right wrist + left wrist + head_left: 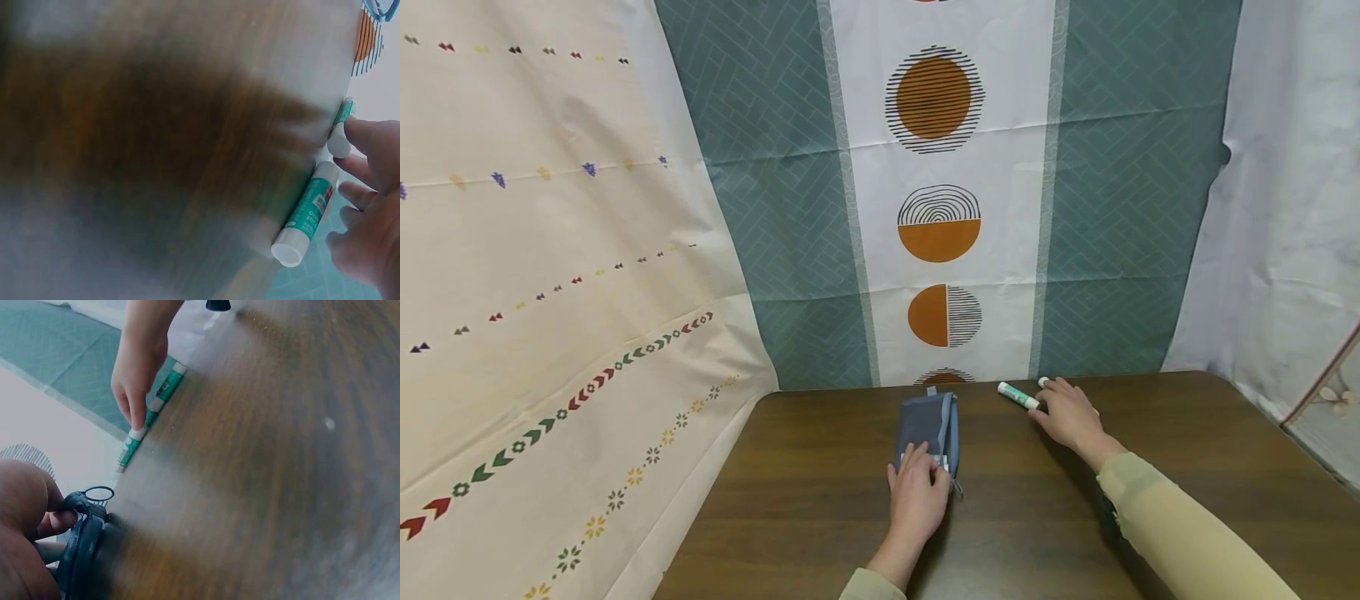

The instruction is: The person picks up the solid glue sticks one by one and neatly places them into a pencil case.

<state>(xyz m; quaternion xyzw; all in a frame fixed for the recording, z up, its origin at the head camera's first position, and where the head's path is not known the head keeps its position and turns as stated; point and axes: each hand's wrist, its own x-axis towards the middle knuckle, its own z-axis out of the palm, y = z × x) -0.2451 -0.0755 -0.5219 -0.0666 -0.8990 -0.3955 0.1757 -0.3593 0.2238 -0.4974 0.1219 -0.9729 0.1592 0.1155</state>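
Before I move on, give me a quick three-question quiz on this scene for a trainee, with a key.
1. Which hand touches the pouch?

2. How many glue sticks show in the right wrist view?
A) one
B) two
C) three

3. True or false: both glue sticks stand upright on the table.

Key:
1. The left hand.
2. B.
3. False; both lie on their sides on the table, by the right hand.
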